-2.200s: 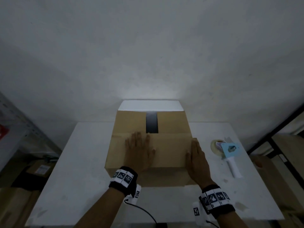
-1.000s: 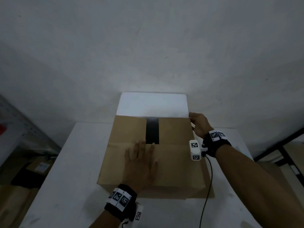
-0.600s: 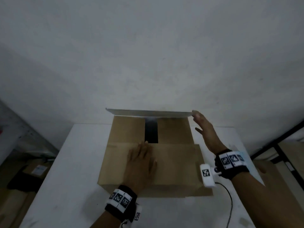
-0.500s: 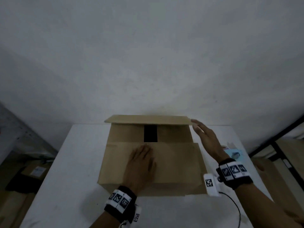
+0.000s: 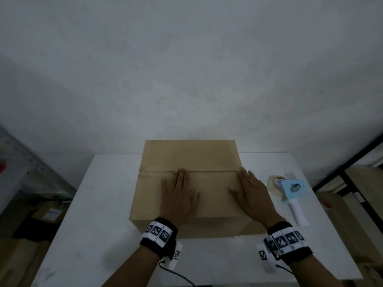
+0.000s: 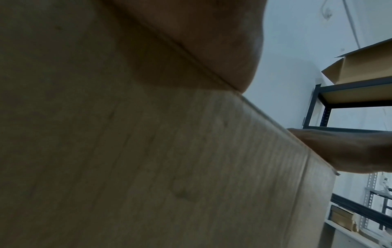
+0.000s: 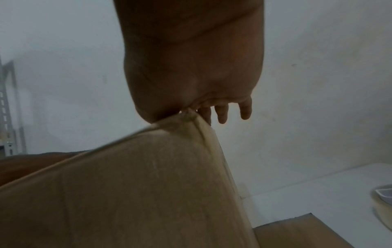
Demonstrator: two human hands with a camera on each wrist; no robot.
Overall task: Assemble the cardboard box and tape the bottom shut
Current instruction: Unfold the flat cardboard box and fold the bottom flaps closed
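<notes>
A brown cardboard box point(image 5: 192, 158) stands on the white table point(image 5: 99, 204), its two long flaps folded flat and meeting at a seam point(image 5: 211, 171) across the top. My left hand point(image 5: 180, 195) lies flat on the near flap at its middle, fingertips at the seam. My right hand point(image 5: 251, 193) lies flat near the box's right edge, fingers straight and reaching the seam. The left wrist view shows the box side point(image 6: 169, 167). In the right wrist view the palm point(image 7: 191, 75) presses the box's top corner point(image 7: 186, 117).
A tape dispenser point(image 5: 290, 191) with a light-blue head, white handle and clear tape roll lies on the table right of the box. A dark metal shelf rack point(image 5: 352, 168) stands at the right, and another cardboard box point(image 6: 360, 67) sits on it. A white wall is behind.
My right hand swung the far flap down from upright until it lay flat against the near flap, then settled on the box top. The dark gap is covered. My left hand stayed pressing.
</notes>
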